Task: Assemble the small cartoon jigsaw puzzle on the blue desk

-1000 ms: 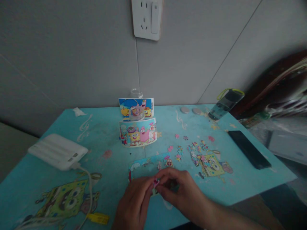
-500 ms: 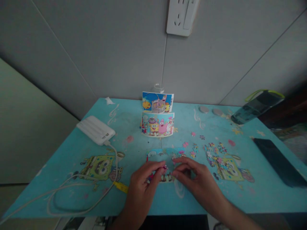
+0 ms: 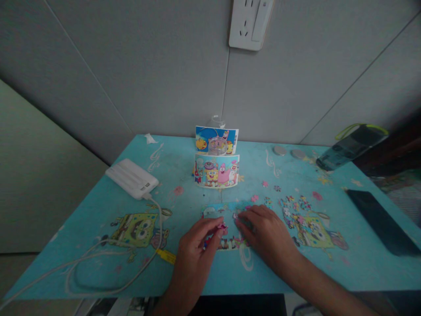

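Note:
My left hand (image 3: 200, 239) pinches a small pink jigsaw puzzle piece (image 3: 222, 226) between thumb and index finger, above the left part of the puzzle. A partly assembled jigsaw puzzle (image 3: 226, 206) lies flat on the table, with pieces joined along its edges and a pale gap in the middle. Over its right side, my right hand (image 3: 265, 226) has thumb and fingertips closed at a small puzzle piece (image 3: 235, 216). That hand hides much of the puzzle's right part. Beyond it stands a picture card (image 3: 216, 171) with cartoon figures.
Loose puzzle pieces (image 3: 296, 210) are heaped to the right, with several scattered nearer the puzzle. A white power bank (image 3: 131, 177) with a cable (image 3: 160, 228) lies left. A dark phone (image 3: 378, 221), two round lids (image 3: 279, 151) and a tilted bottle (image 3: 350, 147) are on the right.
My right hand has shifted slightly up and turned palm-down over the puzzle's right side. My left hand, still pinching the pink piece, has barely moved.

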A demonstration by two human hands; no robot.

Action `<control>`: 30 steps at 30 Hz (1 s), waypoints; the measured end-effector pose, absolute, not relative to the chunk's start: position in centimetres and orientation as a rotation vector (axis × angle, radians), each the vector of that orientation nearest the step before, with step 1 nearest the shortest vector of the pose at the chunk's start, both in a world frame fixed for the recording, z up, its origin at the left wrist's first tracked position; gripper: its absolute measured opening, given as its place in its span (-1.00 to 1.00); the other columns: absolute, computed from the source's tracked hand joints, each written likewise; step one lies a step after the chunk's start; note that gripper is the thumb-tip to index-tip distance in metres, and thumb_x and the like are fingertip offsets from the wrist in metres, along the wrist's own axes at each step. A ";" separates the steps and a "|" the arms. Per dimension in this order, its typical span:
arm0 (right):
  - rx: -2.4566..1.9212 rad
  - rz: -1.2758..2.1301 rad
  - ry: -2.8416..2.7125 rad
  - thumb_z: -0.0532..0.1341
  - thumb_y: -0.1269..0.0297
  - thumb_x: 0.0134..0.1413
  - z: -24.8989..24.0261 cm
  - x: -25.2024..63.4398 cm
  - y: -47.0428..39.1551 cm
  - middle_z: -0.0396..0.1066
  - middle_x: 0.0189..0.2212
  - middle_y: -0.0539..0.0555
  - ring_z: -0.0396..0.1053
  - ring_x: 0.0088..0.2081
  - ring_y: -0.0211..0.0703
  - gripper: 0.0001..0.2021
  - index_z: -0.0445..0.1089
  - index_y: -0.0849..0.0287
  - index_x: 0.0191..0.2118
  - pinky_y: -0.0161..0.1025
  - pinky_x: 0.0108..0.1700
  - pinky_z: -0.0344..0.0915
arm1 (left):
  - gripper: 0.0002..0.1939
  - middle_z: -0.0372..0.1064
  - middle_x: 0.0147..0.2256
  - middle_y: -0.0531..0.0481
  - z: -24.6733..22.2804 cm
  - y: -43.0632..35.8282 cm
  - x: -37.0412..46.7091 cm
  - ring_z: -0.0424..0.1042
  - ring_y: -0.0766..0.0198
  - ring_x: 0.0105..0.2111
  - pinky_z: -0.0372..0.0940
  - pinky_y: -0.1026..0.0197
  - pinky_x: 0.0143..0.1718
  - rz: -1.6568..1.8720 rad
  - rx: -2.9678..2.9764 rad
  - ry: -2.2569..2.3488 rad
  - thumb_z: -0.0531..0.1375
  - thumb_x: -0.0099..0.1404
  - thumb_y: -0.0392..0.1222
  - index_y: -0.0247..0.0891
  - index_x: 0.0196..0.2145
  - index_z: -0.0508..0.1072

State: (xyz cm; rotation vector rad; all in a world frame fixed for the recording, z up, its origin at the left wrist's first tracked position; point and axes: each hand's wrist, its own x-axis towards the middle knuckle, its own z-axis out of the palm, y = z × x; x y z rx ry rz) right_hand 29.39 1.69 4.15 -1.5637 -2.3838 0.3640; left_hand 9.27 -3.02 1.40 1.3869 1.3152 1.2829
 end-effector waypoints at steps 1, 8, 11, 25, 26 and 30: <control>-1.554 0.393 -2.388 0.23 0.27 0.32 4.2 29.4 1.9 0.51 -0.23 0.15 0.46 -0.13 0.04 -0.86 0.55 0.13 -0.17 0.01 0.01 0.36 | -0.78 0.55 -0.10 -0.06 1.4 -3.0 9.3 0.60 0.22 -0.16 0.57 0.22 -0.19 1.279 1.373 1.308 0.26 0.39 -0.16 -0.15 -0.03 0.58; -1.496 0.550 -2.355 0.29 0.34 0.26 4.3 29.7 2.5 0.51 -0.28 0.10 0.46 -0.17 -0.03 -0.93 0.55 0.10 -0.23 -0.07 -0.01 0.35 | -0.85 0.58 -0.22 -0.03 1.5 -2.9 9.5 0.60 0.23 -0.24 0.54 0.23 -0.20 1.269 1.349 1.309 0.28 0.37 -0.17 -0.19 -0.13 0.58; -1.465 0.635 -2.322 0.30 0.37 0.23 4.5 29.6 2.5 0.52 -0.30 0.06 0.47 -0.20 -0.07 -0.93 0.54 0.09 -0.23 -0.12 -0.06 0.35 | -0.86 0.59 -0.26 -0.02 1.4 -2.9 9.5 0.61 0.23 -0.26 0.53 0.23 -0.20 1.250 1.313 1.297 0.28 0.37 -0.16 -0.20 -0.14 0.57; -1.204 1.053 -2.020 0.17 0.27 0.37 6.9 29.7 1.5 0.49 -0.29 0.06 0.41 -0.27 -0.18 -0.84 0.51 0.08 -0.15 -0.25 -0.23 0.35 | -0.81 0.54 -0.27 -0.01 1.9 -2.8 9.3 0.56 0.26 -0.28 0.45 0.27 -0.24 1.195 1.338 1.279 0.19 0.44 -0.14 -0.20 -0.06 0.53; -1.174 1.077 -2.009 0.16 0.29 0.38 7.0 29.7 1.5 0.48 -0.28 0.06 0.41 -0.25 -0.17 -0.84 0.51 0.07 -0.15 -0.24 -0.21 0.35 | -0.82 0.54 -0.28 0.00 2.0 -2.8 9.3 0.55 0.27 -0.28 0.44 0.27 -0.25 1.196 1.338 1.279 0.19 0.43 -0.14 -0.20 -0.07 0.53; -1.089 1.136 -1.968 0.16 0.32 0.38 7.4 29.4 1.5 0.46 -0.23 0.05 0.42 -0.17 -0.18 -0.84 0.51 0.06 -0.15 -0.23 -0.13 0.35 | -0.85 0.53 -0.25 -0.01 2.4 -2.8 9.4 0.53 0.29 -0.28 0.43 0.28 -0.25 1.189 1.360 1.255 0.20 0.42 -0.16 -0.19 -0.11 0.55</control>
